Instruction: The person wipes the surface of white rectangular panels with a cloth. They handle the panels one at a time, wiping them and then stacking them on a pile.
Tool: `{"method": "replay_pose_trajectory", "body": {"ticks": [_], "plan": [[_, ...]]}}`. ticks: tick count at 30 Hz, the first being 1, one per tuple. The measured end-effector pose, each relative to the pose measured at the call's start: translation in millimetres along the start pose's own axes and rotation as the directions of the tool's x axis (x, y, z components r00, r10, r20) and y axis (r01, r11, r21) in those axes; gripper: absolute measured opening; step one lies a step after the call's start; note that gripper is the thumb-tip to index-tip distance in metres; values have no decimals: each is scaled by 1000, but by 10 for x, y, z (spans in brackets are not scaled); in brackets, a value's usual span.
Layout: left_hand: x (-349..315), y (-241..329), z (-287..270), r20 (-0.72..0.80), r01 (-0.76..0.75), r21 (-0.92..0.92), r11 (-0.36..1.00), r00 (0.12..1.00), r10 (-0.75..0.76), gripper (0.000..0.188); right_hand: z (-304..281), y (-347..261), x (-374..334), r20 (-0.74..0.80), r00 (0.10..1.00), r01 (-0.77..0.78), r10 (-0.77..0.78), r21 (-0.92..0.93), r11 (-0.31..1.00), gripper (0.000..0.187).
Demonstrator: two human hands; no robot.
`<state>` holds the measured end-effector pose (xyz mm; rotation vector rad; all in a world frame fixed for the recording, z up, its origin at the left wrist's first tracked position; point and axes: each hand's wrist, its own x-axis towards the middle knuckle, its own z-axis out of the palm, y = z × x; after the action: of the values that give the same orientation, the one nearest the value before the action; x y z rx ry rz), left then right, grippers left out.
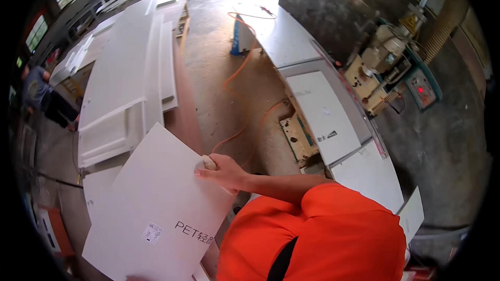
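My right hand (227, 173) is closed at the upper right edge of a white board (172, 198), its thumb lying on the face. A small pale, round-ended thing (208, 162) shows by the thumb; I cannot make out what it is. The board is tilted in front of me at the lower left and bears a small printed label (152, 232) and dark lettering. Along the bottom edge of the view a skin-toned sliver may be part of my left hand, but its fingers are hidden.
Long white panels (117, 78) lie stacked on the left. Right of me runs a workbench (294, 34) bearing another white board (325, 117). A machine (385, 52) with a red-lit control box (423, 89) stands beyond. An orange hose (237, 73) crosses the floor. Another person (44, 93) is far left.
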<state>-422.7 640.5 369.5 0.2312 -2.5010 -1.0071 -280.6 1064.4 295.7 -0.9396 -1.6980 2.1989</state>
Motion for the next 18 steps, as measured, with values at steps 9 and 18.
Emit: {"method": "replay_pose_trajectory", "body": {"ticks": [9, 18], "plan": [[-1517, 2268, 3001, 647, 54, -719, 693, 414, 640, 49, -2487, 1659, -1752, -871, 487, 309, 55, 231, 922, 44], [-5404, 3535, 5409, 701, -171, -667, 725, -473, 533, 38, -3172, 3195, -2929, -838, -235, 168, 492, 463, 870, 42]]}}
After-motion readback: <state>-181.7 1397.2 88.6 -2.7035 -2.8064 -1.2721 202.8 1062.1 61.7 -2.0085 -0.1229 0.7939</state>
